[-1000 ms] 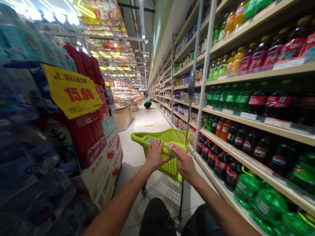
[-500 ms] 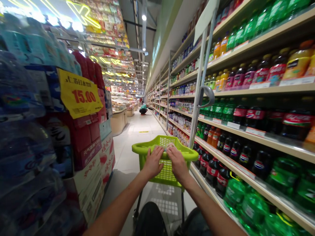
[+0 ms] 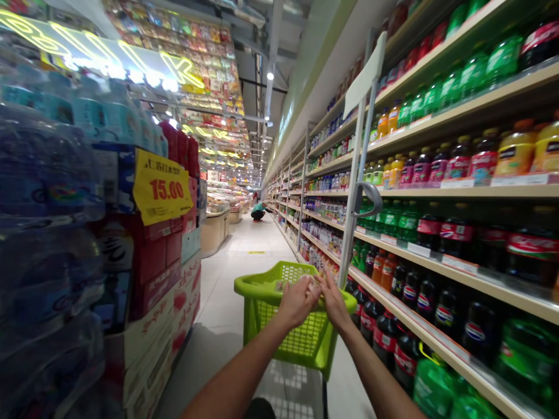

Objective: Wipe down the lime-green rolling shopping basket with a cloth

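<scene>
A lime-green shopping cart basket [image 3: 288,337] with a lattice wall stands right before me. Over its near rim is my left hand [image 3: 299,302], its fingers closed on a small whitish crumpled thing [image 3: 309,281], too blurred to name. Close beside it, my right hand [image 3: 332,299] has its fingers stretched forward and partly apart, the thumb side at the whitish thing. Whether the right fingertips touch it I cannot tell. Part of the basket's inside is hidden behind my hands.
Shelves [image 3: 419,248] of drink bottles run along the right. A grey ring [image 3: 369,199] juts from a shelf post. On the left are stacked cartons [image 3: 151,343], wrapped water bottles [image 3: 48,279] and a yellow price sign [image 3: 163,187]. Far down the aisle [image 3: 251,273] a person [image 3: 258,210] crouches.
My left hand has shifted from the cart rim towards the right and closed on the whitish thing. My right hand has lifted, its fingers now pointing up. The view has tilted up slightly.
</scene>
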The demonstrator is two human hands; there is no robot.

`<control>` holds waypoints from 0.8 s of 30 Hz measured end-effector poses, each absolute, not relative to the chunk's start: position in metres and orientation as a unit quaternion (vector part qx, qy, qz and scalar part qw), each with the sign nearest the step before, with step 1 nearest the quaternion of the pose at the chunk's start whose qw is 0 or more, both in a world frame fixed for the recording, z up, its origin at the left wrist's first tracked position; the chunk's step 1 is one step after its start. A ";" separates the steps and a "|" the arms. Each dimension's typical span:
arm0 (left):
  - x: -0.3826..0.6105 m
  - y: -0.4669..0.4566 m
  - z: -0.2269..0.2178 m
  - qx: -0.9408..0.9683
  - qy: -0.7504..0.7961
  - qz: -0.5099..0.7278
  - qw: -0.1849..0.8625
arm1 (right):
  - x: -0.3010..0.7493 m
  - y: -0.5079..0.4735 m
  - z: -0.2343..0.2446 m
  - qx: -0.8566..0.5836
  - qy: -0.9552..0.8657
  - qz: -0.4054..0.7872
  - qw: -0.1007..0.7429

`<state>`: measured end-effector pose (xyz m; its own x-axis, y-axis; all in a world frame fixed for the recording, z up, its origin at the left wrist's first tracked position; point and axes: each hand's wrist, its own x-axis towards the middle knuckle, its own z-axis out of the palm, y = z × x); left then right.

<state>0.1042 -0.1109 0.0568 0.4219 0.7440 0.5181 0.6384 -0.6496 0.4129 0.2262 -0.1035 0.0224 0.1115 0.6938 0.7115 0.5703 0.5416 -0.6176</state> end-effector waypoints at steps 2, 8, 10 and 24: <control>0.114 -0.107 0.052 0.846 0.410 0.340 0.018 | 0.237 -0.106 0.021 -0.535 -0.643 -0.023 0.548; 0.090 -0.094 0.043 0.831 0.411 0.372 -0.041 | 0.245 -0.113 0.009 -0.603 -0.651 -0.193 0.419; 0.065 -0.088 0.041 0.807 0.435 0.396 -0.043 | 0.244 -0.114 0.007 -0.588 -0.653 -0.220 0.423; 0.063 -0.091 0.018 0.811 0.384 0.433 -0.086 | 0.247 -0.112 -0.004 -0.527 -0.684 -0.264 0.430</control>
